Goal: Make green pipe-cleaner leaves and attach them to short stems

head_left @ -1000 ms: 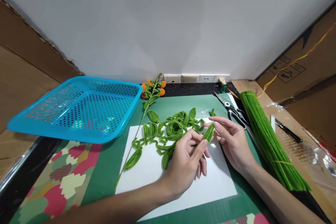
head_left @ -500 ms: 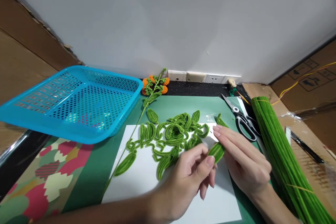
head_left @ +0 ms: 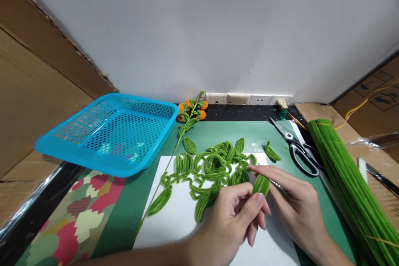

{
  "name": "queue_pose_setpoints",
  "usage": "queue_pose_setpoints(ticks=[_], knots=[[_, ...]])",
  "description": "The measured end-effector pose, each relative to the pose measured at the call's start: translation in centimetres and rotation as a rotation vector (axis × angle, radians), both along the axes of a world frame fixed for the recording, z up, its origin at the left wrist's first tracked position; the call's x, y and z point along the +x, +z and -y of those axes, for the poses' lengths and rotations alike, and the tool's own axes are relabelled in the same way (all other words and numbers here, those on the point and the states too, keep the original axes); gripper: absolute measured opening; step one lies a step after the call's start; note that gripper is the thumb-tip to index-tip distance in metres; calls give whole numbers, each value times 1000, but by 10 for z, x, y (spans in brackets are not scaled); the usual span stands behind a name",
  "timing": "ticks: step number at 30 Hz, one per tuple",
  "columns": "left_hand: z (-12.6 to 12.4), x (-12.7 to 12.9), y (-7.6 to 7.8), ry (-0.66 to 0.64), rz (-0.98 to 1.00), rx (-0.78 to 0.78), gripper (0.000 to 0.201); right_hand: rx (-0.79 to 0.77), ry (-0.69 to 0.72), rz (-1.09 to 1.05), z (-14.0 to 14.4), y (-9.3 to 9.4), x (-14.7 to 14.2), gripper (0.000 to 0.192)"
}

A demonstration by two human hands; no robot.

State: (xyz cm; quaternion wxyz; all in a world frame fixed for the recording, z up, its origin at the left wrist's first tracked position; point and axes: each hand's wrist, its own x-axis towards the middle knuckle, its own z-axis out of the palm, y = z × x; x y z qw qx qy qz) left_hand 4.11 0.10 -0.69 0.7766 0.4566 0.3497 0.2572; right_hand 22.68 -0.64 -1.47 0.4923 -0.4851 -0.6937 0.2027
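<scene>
Left hand (head_left: 232,216): pinching the leaf (head_left: 261,184) between thumb and forefinger, steadying it so the other hand can be shaping it.
Right hand (head_left: 294,205): fingers closing on the same leaf from the far side, forefinger extending past its tip.
Leaf: being held just above the paper (head_left: 181,224), in front of the pile (head_left: 215,164); a short green pipe-cleaner loop, fuzzy, folded into a narrow ribbed oval.
Pile: finished leaves lying together on the paper, near the hands.
Stem (head_left: 174,162): lying along the paper's left edge, orange blooms at its far end.
Scissors (head_left: 296,147), pipe-cleaner bundle (head_left: 349,178): resting at right on the bench.
Basket (head_left: 112,133): sitting at left.
</scene>
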Motion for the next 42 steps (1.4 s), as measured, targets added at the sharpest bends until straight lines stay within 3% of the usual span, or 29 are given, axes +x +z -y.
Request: queue_pose_setpoints(ticks=[4,11,22,25,28,32,39,42], knots=[[0,1,0,43,-19,-29,44,146,-65,129,-2,4,4,34],[-1,0,7,-30,11,-32,47,330,-67,190,0,3,6,47],[-3,-4,9,-140,-7,53,47,-3,-7,-73,6,-2,4,21],[-3,-2,6,-99,4,33,46,64,-11,2,2,2,7,24],[-4,0,4,-70,-4,22,45,213,-7,106,-1,5,12,42],[-5,0,4,-106,-5,20,46,348,52,193,-2,6,18,50],[-6,0,1,-71,-44,130,44,205,146,-13,-2,8,16,48],[-7,3,-1,-55,-37,99,44,202,129,-22,-3,10,14,47]])
